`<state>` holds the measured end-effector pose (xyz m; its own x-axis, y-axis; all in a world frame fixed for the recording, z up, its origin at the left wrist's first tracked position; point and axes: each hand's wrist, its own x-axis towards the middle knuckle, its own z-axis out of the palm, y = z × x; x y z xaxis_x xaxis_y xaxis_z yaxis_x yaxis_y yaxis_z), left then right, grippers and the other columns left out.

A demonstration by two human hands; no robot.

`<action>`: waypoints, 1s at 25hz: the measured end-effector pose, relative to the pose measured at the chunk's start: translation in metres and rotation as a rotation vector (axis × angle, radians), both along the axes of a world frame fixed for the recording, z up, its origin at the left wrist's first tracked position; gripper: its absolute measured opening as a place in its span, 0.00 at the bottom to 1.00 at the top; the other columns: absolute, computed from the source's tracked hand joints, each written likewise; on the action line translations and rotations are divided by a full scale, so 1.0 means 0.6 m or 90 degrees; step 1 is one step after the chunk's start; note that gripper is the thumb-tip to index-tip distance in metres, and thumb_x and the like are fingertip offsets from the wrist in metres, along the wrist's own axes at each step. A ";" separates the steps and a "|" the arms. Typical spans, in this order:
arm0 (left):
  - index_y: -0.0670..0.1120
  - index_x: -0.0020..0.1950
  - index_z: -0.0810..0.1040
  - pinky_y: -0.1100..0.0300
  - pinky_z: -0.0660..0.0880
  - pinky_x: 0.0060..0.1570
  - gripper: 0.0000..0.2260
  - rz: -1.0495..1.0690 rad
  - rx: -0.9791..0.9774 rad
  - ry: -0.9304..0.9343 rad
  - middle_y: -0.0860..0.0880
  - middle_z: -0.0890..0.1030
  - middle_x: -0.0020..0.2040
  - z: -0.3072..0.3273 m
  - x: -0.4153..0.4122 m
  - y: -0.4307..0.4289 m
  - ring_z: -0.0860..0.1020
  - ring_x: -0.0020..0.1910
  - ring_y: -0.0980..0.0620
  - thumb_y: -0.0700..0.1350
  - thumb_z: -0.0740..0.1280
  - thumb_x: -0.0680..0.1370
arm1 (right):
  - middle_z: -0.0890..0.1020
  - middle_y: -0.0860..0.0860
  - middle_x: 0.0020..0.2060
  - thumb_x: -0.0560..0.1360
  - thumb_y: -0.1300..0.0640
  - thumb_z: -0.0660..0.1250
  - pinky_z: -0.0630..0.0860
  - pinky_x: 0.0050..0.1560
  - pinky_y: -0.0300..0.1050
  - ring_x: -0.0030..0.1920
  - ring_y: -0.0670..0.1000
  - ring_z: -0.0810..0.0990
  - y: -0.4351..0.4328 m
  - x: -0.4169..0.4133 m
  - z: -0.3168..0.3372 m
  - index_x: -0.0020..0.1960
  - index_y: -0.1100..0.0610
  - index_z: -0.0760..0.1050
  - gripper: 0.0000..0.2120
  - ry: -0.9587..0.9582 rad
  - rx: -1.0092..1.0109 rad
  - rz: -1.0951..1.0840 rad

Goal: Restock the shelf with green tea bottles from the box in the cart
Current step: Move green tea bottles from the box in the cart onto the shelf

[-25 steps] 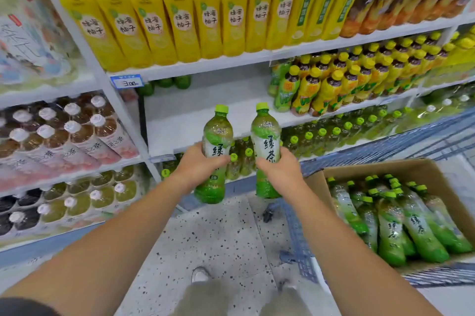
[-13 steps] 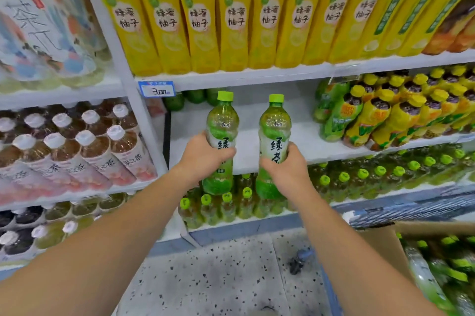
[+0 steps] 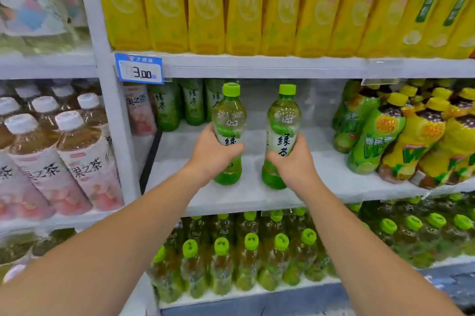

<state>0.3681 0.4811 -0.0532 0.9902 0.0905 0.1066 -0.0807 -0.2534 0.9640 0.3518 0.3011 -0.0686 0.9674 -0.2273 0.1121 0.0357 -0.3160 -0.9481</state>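
Both hands, left hand (image 3: 214, 155) and right hand (image 3: 293, 161), grip upright green tea bottles, left bottle (image 3: 228, 120) and right bottle (image 3: 282, 123), over the bare shelf (image 3: 257, 195), ready for standing.

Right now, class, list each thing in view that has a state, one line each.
left hand, gripping the left bottle
right hand, gripping the right bottle
left bottle, upright, capped, held
right bottle, upright, capped, held
back-row bottles, upright on the shelf

Left hand (image 3: 213, 159) and right hand (image 3: 295, 161) each grip an upright green tea bottle (image 3: 228, 120) over the white shelf (image 3: 347, 179).
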 end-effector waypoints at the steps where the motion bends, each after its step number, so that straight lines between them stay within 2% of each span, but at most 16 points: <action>1: 0.49 0.55 0.76 0.59 0.77 0.43 0.18 -0.006 -0.008 -0.021 0.49 0.83 0.46 -0.014 0.011 -0.001 0.81 0.45 0.53 0.37 0.75 0.69 | 0.79 0.48 0.49 0.72 0.60 0.74 0.73 0.39 0.37 0.47 0.45 0.79 0.001 0.009 -0.011 0.62 0.51 0.67 0.23 -0.013 0.009 -0.002; 3: 0.50 0.54 0.76 0.57 0.78 0.46 0.18 -0.019 -0.018 -0.057 0.50 0.83 0.46 -0.037 0.026 -0.004 0.81 0.46 0.54 0.39 0.76 0.68 | 0.79 0.49 0.50 0.72 0.61 0.73 0.75 0.41 0.39 0.48 0.46 0.79 0.003 0.024 -0.032 0.63 0.51 0.66 0.24 -0.048 0.033 0.004; 6: 0.50 0.58 0.76 0.49 0.80 0.53 0.23 -0.043 -0.029 -0.082 0.50 0.84 0.48 -0.055 0.049 -0.005 0.83 0.49 0.52 0.44 0.76 0.64 | 0.79 0.48 0.51 0.72 0.63 0.74 0.77 0.47 0.43 0.51 0.47 0.80 0.006 0.041 -0.053 0.65 0.52 0.65 0.26 -0.087 0.028 0.036; 9: 0.52 0.61 0.72 0.60 0.77 0.47 0.26 -0.100 -0.028 -0.101 0.52 0.82 0.52 -0.068 0.059 -0.001 0.81 0.52 0.55 0.40 0.78 0.68 | 0.77 0.44 0.53 0.73 0.60 0.75 0.74 0.45 0.36 0.52 0.43 0.78 0.006 0.051 -0.062 0.67 0.50 0.63 0.29 -0.110 0.014 0.061; 11: 0.55 0.63 0.67 0.64 0.73 0.51 0.28 -0.127 0.059 -0.086 0.54 0.77 0.57 -0.086 0.057 0.009 0.77 0.56 0.56 0.43 0.78 0.70 | 0.73 0.43 0.54 0.73 0.54 0.75 0.73 0.52 0.37 0.54 0.42 0.75 -0.004 0.051 -0.067 0.65 0.47 0.63 0.27 -0.098 -0.066 0.070; 13: 0.55 0.65 0.66 0.62 0.67 0.60 0.26 -0.131 0.221 -0.064 0.53 0.69 0.59 -0.117 0.058 0.026 0.71 0.60 0.55 0.54 0.76 0.72 | 0.70 0.43 0.56 0.72 0.48 0.75 0.70 0.62 0.42 0.59 0.45 0.71 -0.017 0.046 -0.082 0.62 0.44 0.64 0.25 -0.083 -0.211 0.064; 14: 0.54 0.65 0.68 0.61 0.65 0.62 0.26 -0.136 0.271 -0.055 0.53 0.67 0.59 -0.129 0.059 0.032 0.69 0.61 0.54 0.58 0.74 0.72 | 0.72 0.42 0.56 0.73 0.49 0.75 0.71 0.62 0.42 0.60 0.44 0.72 -0.022 0.045 -0.088 0.61 0.44 0.67 0.22 -0.077 -0.226 0.070; 16: 0.54 0.65 0.70 0.59 0.69 0.63 0.27 -0.126 0.264 -0.058 0.53 0.70 0.59 -0.140 0.071 0.030 0.72 0.60 0.54 0.61 0.74 0.71 | 0.79 0.40 0.54 0.73 0.53 0.76 0.74 0.55 0.38 0.56 0.41 0.78 -0.025 0.052 -0.092 0.59 0.45 0.72 0.19 -0.064 -0.194 0.081; 19: 0.52 0.60 0.72 0.55 0.77 0.57 0.27 -0.058 0.201 -0.076 0.53 0.78 0.56 -0.129 0.104 0.015 0.78 0.55 0.54 0.56 0.79 0.67 | 0.81 0.40 0.51 0.72 0.56 0.77 0.76 0.52 0.39 0.52 0.42 0.81 -0.023 0.098 -0.088 0.59 0.47 0.72 0.20 -0.067 -0.178 0.051; 22: 0.47 0.59 0.73 0.55 0.78 0.53 0.27 0.009 0.172 -0.078 0.53 0.81 0.53 -0.116 0.144 0.000 0.80 0.53 0.52 0.51 0.81 0.66 | 0.81 0.43 0.50 0.71 0.57 0.77 0.77 0.51 0.41 0.50 0.44 0.81 -0.024 0.157 -0.090 0.57 0.48 0.71 0.20 -0.060 -0.148 0.026; 25: 0.46 0.57 0.76 0.58 0.77 0.51 0.24 0.055 0.155 -0.074 0.51 0.81 0.52 -0.121 0.189 -0.019 0.80 0.51 0.51 0.51 0.81 0.66 | 0.81 0.45 0.49 0.72 0.59 0.77 0.76 0.49 0.39 0.48 0.46 0.81 -0.028 0.205 -0.093 0.57 0.50 0.71 0.19 -0.061 -0.123 0.022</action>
<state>0.4813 0.4698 -0.1257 0.9598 0.1315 0.2480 -0.1552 -0.4874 0.8593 0.4747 0.2840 -0.1246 0.9567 -0.1602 0.2428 0.1370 -0.4882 -0.8619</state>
